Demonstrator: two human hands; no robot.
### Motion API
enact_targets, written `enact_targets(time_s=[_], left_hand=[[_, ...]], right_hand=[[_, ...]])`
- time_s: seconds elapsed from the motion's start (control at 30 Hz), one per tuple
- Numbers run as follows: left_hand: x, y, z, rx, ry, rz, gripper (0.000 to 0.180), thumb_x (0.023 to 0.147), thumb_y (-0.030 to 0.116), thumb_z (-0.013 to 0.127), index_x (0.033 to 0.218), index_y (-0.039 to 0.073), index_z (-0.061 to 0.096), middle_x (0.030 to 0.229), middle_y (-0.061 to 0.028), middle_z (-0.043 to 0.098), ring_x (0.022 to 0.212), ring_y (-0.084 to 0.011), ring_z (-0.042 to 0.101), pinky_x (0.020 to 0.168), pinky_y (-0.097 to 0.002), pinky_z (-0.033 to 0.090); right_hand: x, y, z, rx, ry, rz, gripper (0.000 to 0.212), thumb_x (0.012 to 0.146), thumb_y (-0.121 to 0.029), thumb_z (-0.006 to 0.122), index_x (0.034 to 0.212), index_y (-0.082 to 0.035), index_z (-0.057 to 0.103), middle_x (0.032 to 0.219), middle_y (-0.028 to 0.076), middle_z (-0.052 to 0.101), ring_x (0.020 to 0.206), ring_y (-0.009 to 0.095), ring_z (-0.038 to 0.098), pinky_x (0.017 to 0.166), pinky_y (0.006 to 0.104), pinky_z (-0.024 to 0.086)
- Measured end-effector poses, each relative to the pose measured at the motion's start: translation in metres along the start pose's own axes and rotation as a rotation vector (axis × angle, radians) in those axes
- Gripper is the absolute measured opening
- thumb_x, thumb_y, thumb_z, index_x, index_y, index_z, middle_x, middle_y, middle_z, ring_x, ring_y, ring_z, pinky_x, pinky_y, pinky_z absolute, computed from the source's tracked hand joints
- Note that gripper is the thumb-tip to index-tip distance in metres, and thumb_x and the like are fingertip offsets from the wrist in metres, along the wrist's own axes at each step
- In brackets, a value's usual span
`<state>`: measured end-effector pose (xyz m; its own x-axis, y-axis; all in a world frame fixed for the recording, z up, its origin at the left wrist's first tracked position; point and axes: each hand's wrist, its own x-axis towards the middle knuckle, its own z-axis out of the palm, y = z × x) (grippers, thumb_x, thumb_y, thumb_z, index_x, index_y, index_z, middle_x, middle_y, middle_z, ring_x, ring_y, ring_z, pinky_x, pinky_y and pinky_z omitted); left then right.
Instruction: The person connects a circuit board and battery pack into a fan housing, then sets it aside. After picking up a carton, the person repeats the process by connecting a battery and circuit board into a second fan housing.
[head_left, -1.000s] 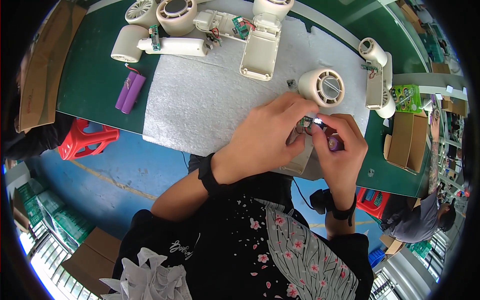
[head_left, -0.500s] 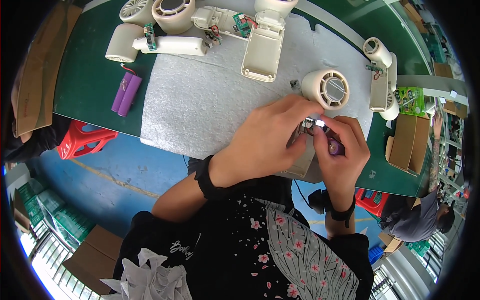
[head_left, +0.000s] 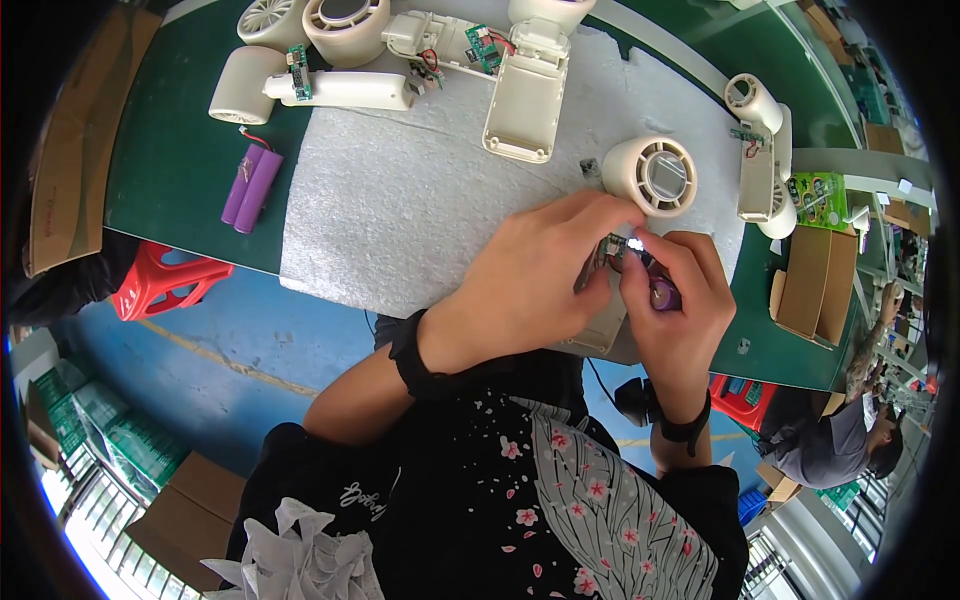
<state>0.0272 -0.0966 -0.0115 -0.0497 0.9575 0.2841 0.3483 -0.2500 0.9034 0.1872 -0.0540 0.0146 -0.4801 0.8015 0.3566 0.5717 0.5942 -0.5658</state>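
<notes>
The small circuit board (head_left: 612, 248) sits between the two hands, its visible length running roughly left to right. The right hand (head_left: 688, 300) has its grip pinched at the lit right end — a purple cell (head_left: 665, 293) beside its fingers. The left hand (head_left: 535, 265) curls about the other end — whether that grip is clamped, I cannot tell. A cream fan head (head_left: 622, 172) stands just beyond.

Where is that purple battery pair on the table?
In the head view, the purple battery pair lies toward the left on the green tabletop, beside the white foam sheet.
</notes>
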Motion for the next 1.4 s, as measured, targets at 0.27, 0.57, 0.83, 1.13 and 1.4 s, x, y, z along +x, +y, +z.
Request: enact_targets(time_s=[0.27, 0.57, 0.83, 1.13, 1.4], left_hand=[[-0.002, -0.004, 0.001, -0.105, 0.027, -0.005, 0.037, 0.075, -0.003, 0.068, 0.111, 0.007, 0.064, 0.092, -0.0108, 0.066, 0.069, -0.0247, 0.064, 0.061, -0.0323, 0.051], [-0.004, -0.005, 0.0, 0.024, -0.035, 0.1, 0.033, 0.078, -0.001, 0.068, 0.107, 0.014, 0.07, 0.098, -0.0156, 0.066, 0.079, -0.0322, 0.066, 0.068, -0.0347, 0.055], [-0.005, -0.001, -0.005, -0.023, -0.097, 0.069, 0.033, 0.077, -0.001, 0.066, 0.108, 0.012, 0.069, 0.107, -0.0161, 0.064, 0.083, -0.0306, 0.067, 0.071, -0.0341, 0.055], [0.0, 0.002, -0.004, -0.121, -0.119, -0.059, 0.029, 0.073, 0.001, 0.064, 0.1, 0.011, 0.071, 0.1, -0.0131, 0.064, 0.08, -0.0304, 0.065, 0.071, -0.0367, 0.052], [-0.001, 0.016, 0.002, -0.065, -0.082, -0.196, 0.034, 0.072, -0.007, 0.064, 0.1, 0.01, 0.072, 0.105, -0.011, 0.066, 0.081, -0.0192, 0.067, 0.068, -0.0259, 0.052]], right_hand=[[0.003, -0.006, -0.012, 0.0, -0.107, 0.087, 0.019, 0.074, 0.001, 0.072, 0.093, 0.0, 0.067, 0.083, 0.007, 0.062, 0.063, 0.012, 0.059, 0.056, 0.0229, 0.047], [0.009, -0.004, -0.023, 0.01, -0.3, 0.261, 0.019, 0.076, -0.003, 0.072, 0.089, -0.002, 0.059, 0.071, 0.006, 0.061, 0.06, 0.01, 0.058, 0.054, 0.0238, 0.046], [0.003, 0.012, -0.034, -0.152, -0.33, -0.177, 0.038, 0.064, -0.016, 0.083, 0.092, -0.003, 0.06, 0.093, 0.011, 0.062, 0.077, 0.023, 0.062, 0.063, 0.0324, 0.049], [-0.018, 0.036, -0.065, -0.148, -0.244, -0.106, 0.032, 0.062, -0.002, 0.08, 0.091, 0.0, 0.067, 0.106, 0.014, 0.063, 0.085, 0.028, 0.062, 0.073, 0.0348, 0.051], [-0.01, 0.025, -0.069, -0.132, -0.309, -0.245, 0.021, 0.068, 0.004, 0.074, 0.087, 0.004, 0.066, 0.103, 0.015, 0.066, 0.082, 0.029, 0.065, 0.071, 0.0345, 0.054]])
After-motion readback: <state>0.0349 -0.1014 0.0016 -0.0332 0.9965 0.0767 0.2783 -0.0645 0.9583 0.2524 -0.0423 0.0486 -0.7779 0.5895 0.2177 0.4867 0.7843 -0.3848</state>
